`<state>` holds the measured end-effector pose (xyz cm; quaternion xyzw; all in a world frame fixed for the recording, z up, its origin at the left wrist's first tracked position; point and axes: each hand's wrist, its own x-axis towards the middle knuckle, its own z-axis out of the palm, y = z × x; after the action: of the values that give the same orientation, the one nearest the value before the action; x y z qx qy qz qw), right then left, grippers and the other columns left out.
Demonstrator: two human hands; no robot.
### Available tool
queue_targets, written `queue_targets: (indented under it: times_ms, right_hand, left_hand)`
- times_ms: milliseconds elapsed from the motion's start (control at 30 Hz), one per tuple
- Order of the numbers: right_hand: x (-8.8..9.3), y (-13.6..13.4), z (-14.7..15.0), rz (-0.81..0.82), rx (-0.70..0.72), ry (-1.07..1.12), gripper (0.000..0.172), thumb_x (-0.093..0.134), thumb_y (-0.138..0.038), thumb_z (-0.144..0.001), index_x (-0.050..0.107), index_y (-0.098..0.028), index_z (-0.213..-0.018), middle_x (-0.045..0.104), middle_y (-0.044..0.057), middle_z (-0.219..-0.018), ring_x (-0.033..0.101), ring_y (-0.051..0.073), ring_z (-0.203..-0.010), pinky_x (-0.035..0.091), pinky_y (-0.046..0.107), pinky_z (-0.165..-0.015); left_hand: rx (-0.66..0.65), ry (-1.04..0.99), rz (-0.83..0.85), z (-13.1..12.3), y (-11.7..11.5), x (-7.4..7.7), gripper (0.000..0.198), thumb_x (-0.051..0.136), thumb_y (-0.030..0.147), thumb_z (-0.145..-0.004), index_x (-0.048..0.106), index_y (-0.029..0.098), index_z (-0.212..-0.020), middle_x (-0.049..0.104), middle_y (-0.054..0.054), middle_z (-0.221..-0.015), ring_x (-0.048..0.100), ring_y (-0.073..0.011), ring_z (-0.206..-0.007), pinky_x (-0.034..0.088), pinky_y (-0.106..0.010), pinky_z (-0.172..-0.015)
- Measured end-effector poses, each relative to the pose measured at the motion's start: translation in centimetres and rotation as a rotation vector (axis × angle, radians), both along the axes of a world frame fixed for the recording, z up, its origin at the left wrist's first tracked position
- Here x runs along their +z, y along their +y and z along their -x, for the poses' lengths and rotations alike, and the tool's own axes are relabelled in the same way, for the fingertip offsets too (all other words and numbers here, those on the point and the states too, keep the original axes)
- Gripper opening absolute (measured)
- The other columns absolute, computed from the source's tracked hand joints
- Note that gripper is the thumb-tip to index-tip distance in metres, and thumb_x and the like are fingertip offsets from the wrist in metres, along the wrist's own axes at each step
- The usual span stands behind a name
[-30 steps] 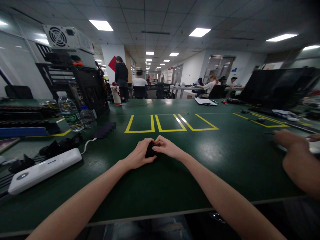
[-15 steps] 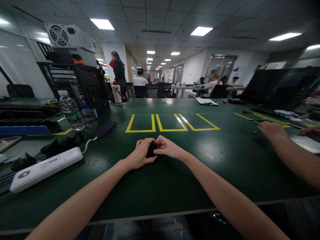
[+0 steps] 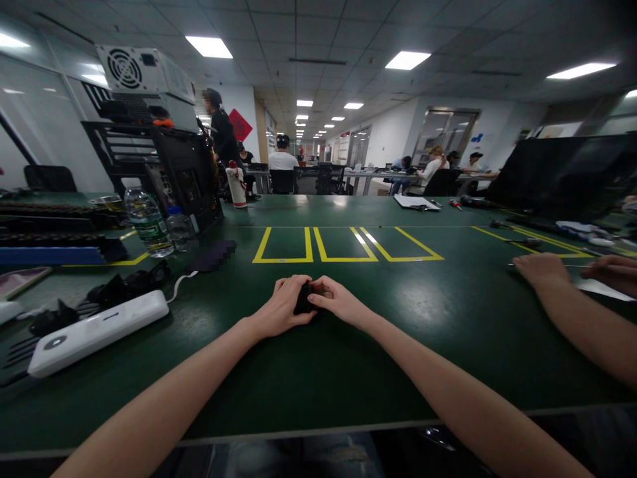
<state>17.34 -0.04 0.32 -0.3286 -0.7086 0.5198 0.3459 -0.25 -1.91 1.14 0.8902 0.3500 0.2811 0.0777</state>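
Note:
A small black object (image 3: 303, 300) sits between my two hands on the green table (image 3: 398, 345). My left hand (image 3: 280, 309) curls around its left side with the fingers closed on it. My right hand (image 3: 336, 301) pinches its right side with thumb and fingers. Most of the object is hidden by my fingers, so I cannot make out what it is. Both forearms rest on the table. Just beyond my hands lie three yellow taped rectangles (image 3: 343, 244).
A white power strip (image 3: 97, 332) and black cables (image 3: 124, 287) lie at the left, with water bottles (image 3: 146, 219) and a black computer case (image 3: 169, 172) behind. A co-worker's arm and hands (image 3: 572, 292) reach in from the right. More people sit or stand at the back.
My hands keep their hold on the black object. The co-worker's hand at the right has drawn back along the table. The person standing at the back has walked to the left.

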Motion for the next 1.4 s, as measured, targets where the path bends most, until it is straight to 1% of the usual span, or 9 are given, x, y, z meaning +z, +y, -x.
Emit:
queue_targets:
  times_ms: [167, 333, 567, 700, 833, 1033, 1200, 1267, 1400]
  right_hand:
    - [0.3, -0.6, 0.0, -0.029, 0.062, 0.085, 0.032, 0.062, -0.027, -0.067, 0.043, -0.020, -0.092, 0.050, 0.001, -0.090, 0.052, 0.014, -0.087, 0.045, 0.032, -0.076]
    - [0.6, -0.8, 0.1, -0.061, -0.010, 0.045, 0.021, 0.053, -0.032, -0.074, 0.045, -0.019, -0.089, 0.052, 0.001, -0.087, 0.053, 0.015, -0.087, 0.043, 0.033, -0.077]
    - [0.0, -0.8, 0.5, -0.073, -0.090, -0.031, 0.023, 0.048, -0.033, -0.077, 0.044, -0.019, -0.095, 0.050, 0.003, -0.094, 0.051, 0.016, -0.089, 0.044, 0.035, -0.077]
    - [0.1, -1.2, 0.6, -0.119, -0.044, -0.014, 0.017, 0.048, -0.028, -0.078, 0.043, -0.020, -0.092, 0.049, 0.002, -0.092, 0.052, 0.016, -0.088, 0.045, 0.034, -0.076]
    - [0.4, -1.5, 0.3, -0.145, 0.003, 0.015, 0.020, 0.051, -0.024, -0.076, 0.042, -0.022, -0.093, 0.048, 0.000, -0.094, 0.051, 0.015, -0.092, 0.044, 0.033, -0.081]
    - [0.1, -1.5, 0.5, -0.251, -0.104, -0.059, 0.013, 0.040, -0.030, -0.082, 0.043, -0.021, -0.091, 0.051, 0.001, -0.089, 0.052, 0.014, -0.085, 0.044, 0.033, -0.076]
    - [-0.2, -1.3, 0.8, -0.278, -0.166, -0.088, 0.020, 0.041, -0.028, -0.081, 0.041, -0.021, -0.100, 0.051, 0.003, -0.094, 0.050, 0.015, -0.090, 0.041, 0.034, -0.080]
    - [-0.2, -1.2, 0.7, -0.245, -0.148, -0.099, 0.021, 0.041, -0.027, -0.081, 0.041, -0.020, -0.101, 0.051, 0.004, -0.095, 0.050, 0.016, -0.090, 0.042, 0.035, -0.079]
    - [0.2, -1.5, 0.3, -0.232, -0.075, -0.084, 0.017, 0.045, -0.025, -0.079, 0.044, -0.020, -0.095, 0.049, 0.002, -0.094, 0.050, 0.016, -0.093, 0.042, 0.035, -0.082]
  left_hand:
    - [0.008, 0.004, -0.017, -0.1, 0.0, 0.0, 0.052, 0.055, 0.028, -0.072, 0.028, 0.021, -0.116, 0.045, -0.007, -0.108, 0.043, -0.0215, -0.102, 0.027, -0.040, -0.091]
    - [0.007, 0.003, -0.016, -0.1, 0.0, -0.2, 0.054, 0.056, 0.030, -0.072, 0.028, 0.022, -0.117, 0.045, -0.006, -0.109, 0.043, -0.0216, -0.102, 0.027, -0.040, -0.091]
    - [0.002, 0.005, -0.006, 0.0, 0.1, -0.1, 0.052, 0.055, 0.030, -0.073, 0.028, 0.021, -0.117, 0.044, -0.007, -0.109, 0.043, -0.0214, -0.102, 0.027, -0.040, -0.092]
    - [-0.009, 0.005, 0.003, 0.0, 0.0, 0.1, 0.051, 0.054, 0.029, -0.073, 0.029, 0.021, -0.116, 0.045, -0.006, -0.108, 0.043, -0.0210, -0.101, 0.027, -0.040, -0.092]
    - [-0.008, 0.006, 0.009, 0.0, -0.1, 0.1, 0.050, 0.053, 0.029, -0.074, 0.029, 0.021, -0.116, 0.045, -0.006, -0.108, 0.044, -0.0207, -0.101, 0.027, -0.040, -0.093]
    - [0.001, 0.003, -0.004, 0.0, 0.1, -0.1, 0.053, 0.055, 0.030, -0.072, 0.028, 0.022, -0.117, 0.044, -0.006, -0.109, 0.043, -0.0217, -0.102, 0.027, -0.042, -0.093]
    - [-0.003, 0.005, -0.012, -0.1, 0.1, -0.1, 0.054, 0.055, 0.029, -0.072, 0.027, 0.022, -0.117, 0.044, -0.007, -0.109, 0.043, -0.0219, -0.103, 0.027, -0.041, -0.093]
    - [-0.004, 0.004, -0.010, -0.1, 0.1, 0.0, 0.053, 0.055, 0.029, -0.072, 0.028, 0.022, -0.117, 0.044, -0.007, -0.109, 0.043, -0.0217, -0.103, 0.027, -0.041, -0.093]
    - [0.000, 0.001, -0.009, 0.0, 0.1, -0.1, 0.052, 0.055, 0.029, -0.072, 0.029, 0.021, -0.116, 0.045, -0.007, -0.108, 0.043, -0.0215, -0.102, 0.027, -0.041, -0.093]
